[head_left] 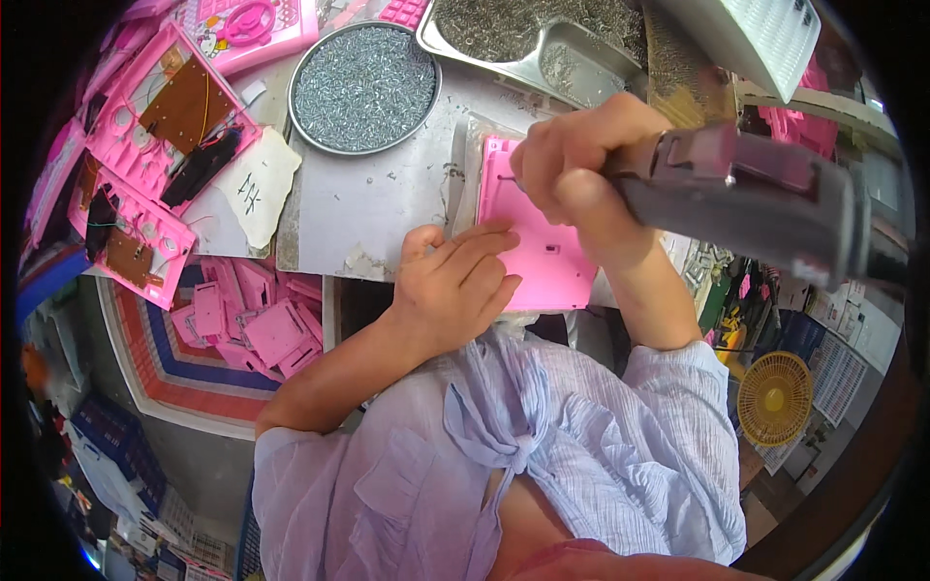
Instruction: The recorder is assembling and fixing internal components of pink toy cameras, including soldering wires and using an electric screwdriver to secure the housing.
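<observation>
In front of me lies a flat pink plastic panel (540, 250) with small cut-outs, on a clear sheet at the table's near edge. My right hand (593, 165) is wrapped round a dark electric screwdriver (746, 198), above the panel's upper right. The screwdriver's thin tip shows at the panel's upper left; whether it touches is unclear. My left hand (453, 281) is at the panel's left side, fingers spread and loosely bent, fingertips over the pink surface. No object shows in it.
A round metal dish (365, 89) of small screws sits at the back, beside a metal tray (489, 66) of small metal parts. Pink casings (145, 228) with wires are stacked at left. Below them, a striped-lined bin (155, 378) holds pink pieces. A yellow basket (775, 398) is at right.
</observation>
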Demonstrator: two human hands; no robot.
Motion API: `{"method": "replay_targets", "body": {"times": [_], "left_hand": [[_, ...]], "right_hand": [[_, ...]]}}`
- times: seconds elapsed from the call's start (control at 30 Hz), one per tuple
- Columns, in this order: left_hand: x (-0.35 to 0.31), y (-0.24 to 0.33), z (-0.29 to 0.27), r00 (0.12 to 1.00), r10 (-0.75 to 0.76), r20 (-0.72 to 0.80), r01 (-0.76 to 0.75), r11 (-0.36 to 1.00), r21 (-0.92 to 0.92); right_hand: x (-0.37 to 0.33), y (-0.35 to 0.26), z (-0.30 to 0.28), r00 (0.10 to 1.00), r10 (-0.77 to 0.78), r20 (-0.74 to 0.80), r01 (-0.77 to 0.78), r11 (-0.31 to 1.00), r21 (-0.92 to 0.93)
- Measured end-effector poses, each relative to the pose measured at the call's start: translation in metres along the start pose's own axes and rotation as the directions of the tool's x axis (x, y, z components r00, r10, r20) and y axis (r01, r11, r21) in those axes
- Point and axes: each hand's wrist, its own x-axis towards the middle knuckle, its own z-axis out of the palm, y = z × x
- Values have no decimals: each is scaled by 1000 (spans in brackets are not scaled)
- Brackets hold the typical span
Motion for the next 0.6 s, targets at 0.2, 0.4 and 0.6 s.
{"method": "replay_targets", "body": {"times": [0.2, 0.4, 0.6], "left_hand": [[4, 0, -6, 999, -52, 16, 54, 989, -139], [10, -8, -15, 999, -39, -14, 36, 987, -156], [13, -5, -18, 998, -52, -47, 46, 990, -130]], "right_hand": [[-11, 10, 9, 998, 41, -50, -39, 998, 41], [-6, -44, 10, 997, 25, -70, -6, 965, 262], [-23, -67, 22, 988, 121, -95, -84, 943, 321]]}}
